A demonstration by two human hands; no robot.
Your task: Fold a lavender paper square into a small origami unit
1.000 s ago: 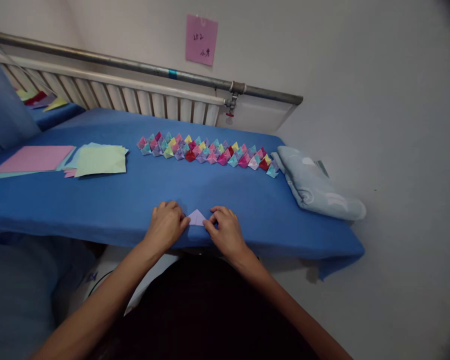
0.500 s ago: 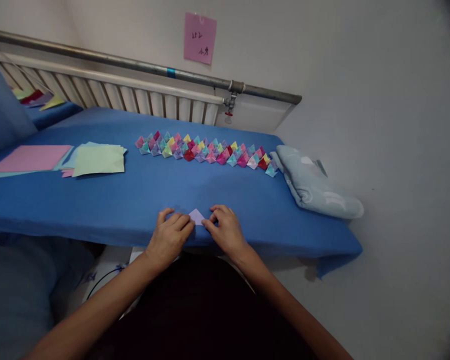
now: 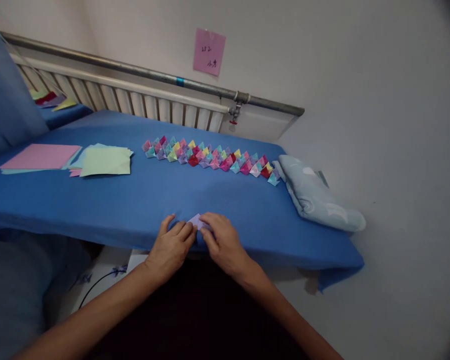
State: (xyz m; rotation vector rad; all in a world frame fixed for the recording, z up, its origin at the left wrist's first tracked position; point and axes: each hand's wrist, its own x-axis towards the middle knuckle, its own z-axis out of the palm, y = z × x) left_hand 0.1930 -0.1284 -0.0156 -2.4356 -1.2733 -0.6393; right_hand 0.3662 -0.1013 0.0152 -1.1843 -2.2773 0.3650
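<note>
A small piece of folded lilac paper (image 3: 195, 220) lies near the front edge of the blue-covered surface. From the left, my left hand (image 3: 173, 243) has its fingertips on the paper's lower left part, its thumb raised or set apart from the fingers. My right hand (image 3: 224, 243) closes on the paper's right side, its fingers reaching over the top and hiding much of it. Beyond both hands runs a long block of small folded paper pieces (image 3: 213, 157) in many colours, set close together in several rows.
Sheets of pink paper (image 3: 41, 156) and pale green paper (image 3: 107, 161) lie in stacks at the left. A folded light-blue blanket (image 3: 315, 192) sits at the right end. Behind the blue cloth (image 3: 97, 200) are a radiator (image 3: 150, 106) and a metal pipe (image 3: 135, 70). A pink note (image 3: 209, 51) hangs on the wall.
My right hand has moved left and over the paper, its fingers now covering the right half. The left hand stays at the paper's left side. The whole view has shifted slightly.
</note>
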